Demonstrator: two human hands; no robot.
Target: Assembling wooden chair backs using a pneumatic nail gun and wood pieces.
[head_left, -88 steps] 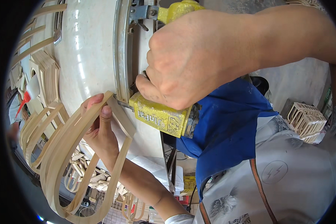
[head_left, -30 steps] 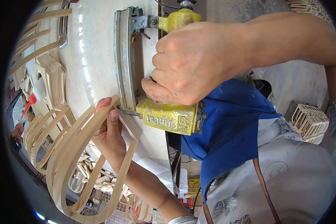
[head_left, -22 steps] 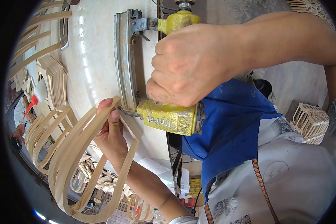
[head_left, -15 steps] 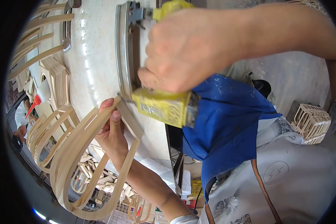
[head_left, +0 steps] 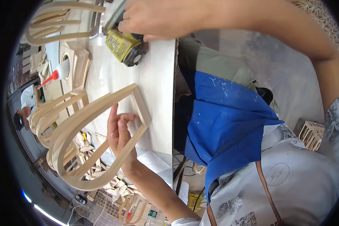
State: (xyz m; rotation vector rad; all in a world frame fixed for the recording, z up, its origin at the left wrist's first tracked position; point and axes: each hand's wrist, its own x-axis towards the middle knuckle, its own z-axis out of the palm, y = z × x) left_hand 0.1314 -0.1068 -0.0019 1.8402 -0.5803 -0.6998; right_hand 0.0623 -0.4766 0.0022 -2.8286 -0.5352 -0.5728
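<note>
The left hand (head_left: 120, 136) spread its fingers inside a wooden frame (head_left: 101, 104), probably light, stiff, best pinched by the bar (head_left: 140, 107) beside them. Whether the right hand (head_left: 150, 19) gripped was unclear.

Our right hand (head_left: 158, 19) moved the yellow nail gun (head_left: 121, 46) off the wooden frame (head_left: 101, 104); our left hand (head_left: 119, 133) unpinched its corner.

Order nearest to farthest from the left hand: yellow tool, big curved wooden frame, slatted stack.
Head view:
1. Big curved wooden frame, at the left hand.
2. Yellow tool, at the right hand, up top.
3. Slatted stack, far right.
</note>
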